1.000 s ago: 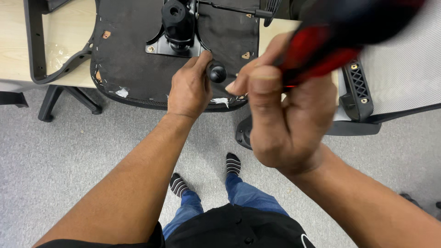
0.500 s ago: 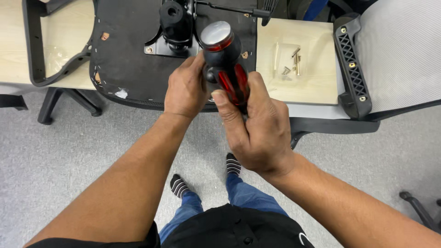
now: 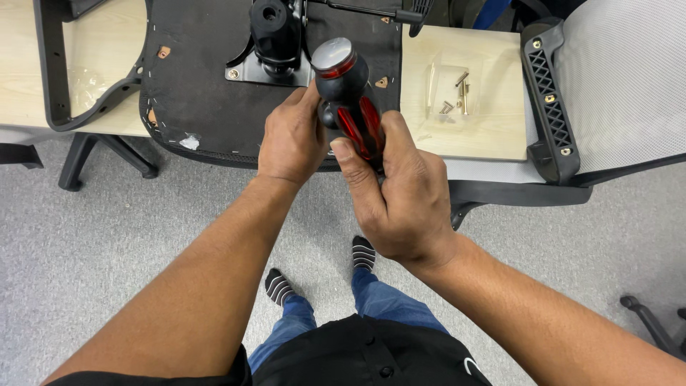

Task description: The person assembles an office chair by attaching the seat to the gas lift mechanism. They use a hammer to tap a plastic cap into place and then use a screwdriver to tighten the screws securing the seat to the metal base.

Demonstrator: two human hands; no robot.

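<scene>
My right hand (image 3: 404, 204) is wrapped around a screwdriver (image 3: 346, 89) with a thick red and black handle and a silver end cap. The tool stands nearly upright over the front edge of an upturned black chair seat (image 3: 204, 78). My left hand (image 3: 293, 139) rests on that seat edge, with its fingers curled against the lower end of the handle. What those fingers pinch is hidden, and so is the screwdriver's tip. A black metal mechanism plate (image 3: 275, 39) is bolted to the seat just beyond my hands.
The seat lies on a light wooden table (image 3: 475, 132), where a clear bag of screws (image 3: 454, 93) sits to the right. A mesh chair back with a black frame (image 3: 547, 96) leans at far right. A black armrest frame (image 3: 57, 86) lies at left. Grey carpet is below.
My right hand brought the screwdriver from close to the camera down to the seat edge beside my left hand and turned it upright. The left hand stayed in place.
</scene>
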